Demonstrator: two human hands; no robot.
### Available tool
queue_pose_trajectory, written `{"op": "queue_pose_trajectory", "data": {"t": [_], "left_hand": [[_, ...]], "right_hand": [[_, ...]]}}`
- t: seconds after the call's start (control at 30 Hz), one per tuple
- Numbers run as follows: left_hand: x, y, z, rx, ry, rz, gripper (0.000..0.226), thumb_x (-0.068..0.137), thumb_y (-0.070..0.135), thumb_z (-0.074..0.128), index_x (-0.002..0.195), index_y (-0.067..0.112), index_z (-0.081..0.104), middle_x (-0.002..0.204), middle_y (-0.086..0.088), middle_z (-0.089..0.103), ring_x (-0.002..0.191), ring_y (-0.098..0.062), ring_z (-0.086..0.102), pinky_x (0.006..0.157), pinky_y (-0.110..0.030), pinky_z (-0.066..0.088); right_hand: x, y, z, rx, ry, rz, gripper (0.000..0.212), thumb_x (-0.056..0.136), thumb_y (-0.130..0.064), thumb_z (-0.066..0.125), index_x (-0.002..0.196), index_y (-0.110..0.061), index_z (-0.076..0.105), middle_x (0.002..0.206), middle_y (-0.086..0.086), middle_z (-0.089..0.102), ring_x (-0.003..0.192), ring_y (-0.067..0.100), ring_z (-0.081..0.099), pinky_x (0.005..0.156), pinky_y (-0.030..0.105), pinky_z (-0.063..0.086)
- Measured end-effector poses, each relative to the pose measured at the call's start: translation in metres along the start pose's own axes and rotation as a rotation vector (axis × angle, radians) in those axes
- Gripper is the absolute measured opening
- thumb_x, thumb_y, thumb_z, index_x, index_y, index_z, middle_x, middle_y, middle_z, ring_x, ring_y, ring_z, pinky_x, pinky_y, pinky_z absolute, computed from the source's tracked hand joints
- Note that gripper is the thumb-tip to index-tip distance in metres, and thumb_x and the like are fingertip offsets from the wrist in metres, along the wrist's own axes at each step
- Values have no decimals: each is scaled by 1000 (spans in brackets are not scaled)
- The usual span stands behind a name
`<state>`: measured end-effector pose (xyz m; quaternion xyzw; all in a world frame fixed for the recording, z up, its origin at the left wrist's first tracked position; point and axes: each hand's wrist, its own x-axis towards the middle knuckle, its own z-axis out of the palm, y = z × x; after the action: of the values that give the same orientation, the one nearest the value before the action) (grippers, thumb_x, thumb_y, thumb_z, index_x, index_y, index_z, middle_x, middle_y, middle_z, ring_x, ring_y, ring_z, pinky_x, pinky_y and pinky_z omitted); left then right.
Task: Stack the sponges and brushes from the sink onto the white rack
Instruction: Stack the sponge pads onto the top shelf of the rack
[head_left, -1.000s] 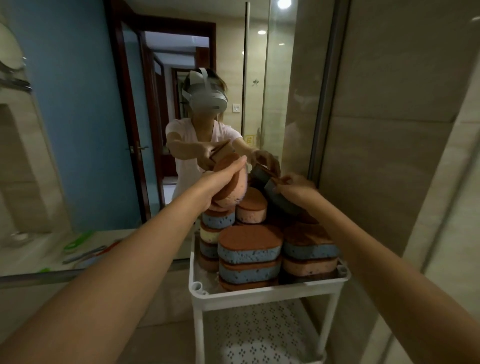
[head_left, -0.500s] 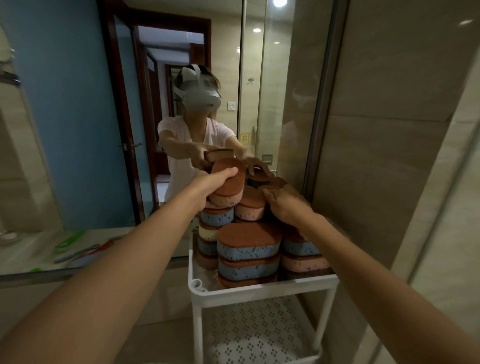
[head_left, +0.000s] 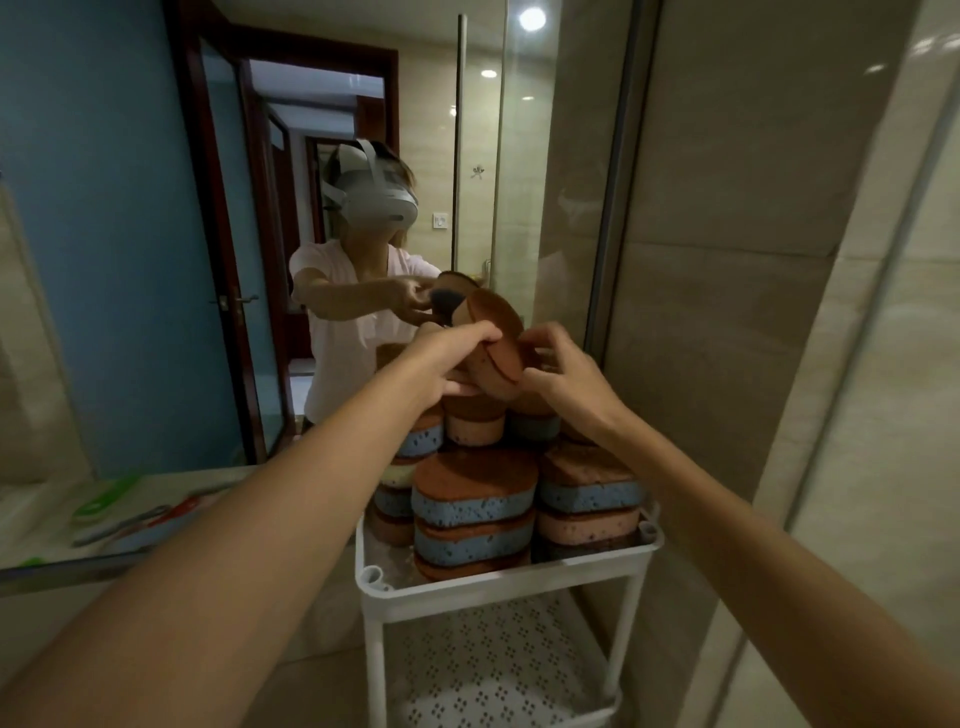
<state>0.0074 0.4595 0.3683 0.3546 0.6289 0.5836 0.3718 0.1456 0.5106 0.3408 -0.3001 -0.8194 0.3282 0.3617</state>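
Observation:
A white rack (head_left: 506, 579) stands against the mirror with several oval sponges stacked on its top shelf, brown-topped with blue or pink bodies (head_left: 475, 501). Above the back stacks my left hand (head_left: 449, 358) grips a brown-and-pink sponge (head_left: 493, 345), which is tilted on edge. My right hand (head_left: 558, 371) pinches the same sponge from its right side with curled fingers. The tops of the back stacks are partly hidden behind my hands.
The mirror (head_left: 156, 260) behind the rack reflects me, a doorway and a blue wall. To the left runs a counter edge (head_left: 67, 569) with green and red brushes reflected (head_left: 106, 499). A tiled wall (head_left: 779, 312) closes the right side. The rack's lower shelf (head_left: 498, 670) is perforated.
My left hand has lifted its sponge and tipped it on edge. My right hand has come up off the right stack and taken hold of that sponge too.

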Motion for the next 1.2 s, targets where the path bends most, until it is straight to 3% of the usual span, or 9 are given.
{"op": "queue_pose_trajectory", "data": {"t": [0.17, 0.3, 0.37, 0.4, 0.47, 0.87, 1.03, 1.1, 1.2], "left_hand": [[2, -4, 29, 34, -123, 72, 46, 89, 31, 60, 128, 9, 49, 122, -11, 63, 100, -24, 64, 80, -35, 55], [7, -13, 38, 676, -13, 429, 25, 98, 36, 37, 106, 20, 55, 106, -5, 62, 99, -19, 59, 90, -36, 45], [12, -24, 37, 1047, -71, 467, 38, 99, 39, 28, 129, 24, 46, 137, -8, 49, 131, -26, 40, 112, -53, 23], [14, -29, 35, 1206, -125, 432, 44, 99, 41, 23, 140, 28, 36, 151, -6, 33, 142, -26, 23, 114, -57, 7], [18, -40, 32, 1373, -227, 330, 50, 99, 46, 15, 147, 32, 18, 159, -2, 10, 148, -26, 3, 114, -58, -4], [20, -51, 31, 1450, -272, 264, 53, 99, 47, 14, 149, 31, 7, 160, -1, -1, 148, -25, 0, 116, -53, 1], [18, -43, 26, 1390, -287, 306, 51, 100, 43, 14, 149, 27, 16, 159, -5, 9, 147, -25, 7, 116, -51, 1], [13, -38, 21, 1298, -238, 407, 47, 101, 37, 17, 143, 22, 31, 153, -9, 28, 143, -25, 21, 116, -50, 5], [-2, -33, 10, 1146, -102, 523, 40, 101, 28, 25, 126, 11, 50, 134, -12, 50, 130, -28, 41, 114, -49, 22]], "right_hand": [[-4, 16, -21, -7, 149, 33, 40, 89, -24, 59, 126, -15, 45, 110, -3, 51, 103, 13, 53, 61, 9, 40], [-4, 44, -33, -91, 270, 98, 50, 91, -27, 54, 138, -25, 37, 135, 1, 48, 110, 13, 48, 81, 24, 41], [0, 60, -35, -238, 246, 141, 52, 91, -31, 53, 140, -29, 37, 140, 3, 47, 121, 22, 50, 94, 32, 44], [1, 67, -34, -304, 215, 166, 52, 91, -34, 52, 140, -30, 37, 141, 5, 47, 124, 25, 49, 98, 35, 44], [5, 76, -30, -370, 162, 192, 49, 92, -37, 48, 140, -33, 38, 143, 6, 46, 125, 28, 48, 100, 37, 43], [21, 96, -16, -720, -84, 256, 49, 92, -43, 41, 141, -39, 33, 150, 8, 34, 132, 34, 38, 106, 45, 39], [14, 73, -18, -753, -141, 295, 51, 94, -38, 41, 144, -37, 27, 159, 6, 9, 146, 32, 6, 118, 49, 13], [2, 58, -15, -615, -23, 187, 45, 93, -26, 42, 138, -29, 41, 155, 11, 22, 143, 32, 17, 117, 46, 20], [-19, 28, 1, -488, 158, -60, 31, 89, -11, 46, 115, -11, 63, 126, 14, 56, 117, 29, 51, 95, 33, 42]]}}
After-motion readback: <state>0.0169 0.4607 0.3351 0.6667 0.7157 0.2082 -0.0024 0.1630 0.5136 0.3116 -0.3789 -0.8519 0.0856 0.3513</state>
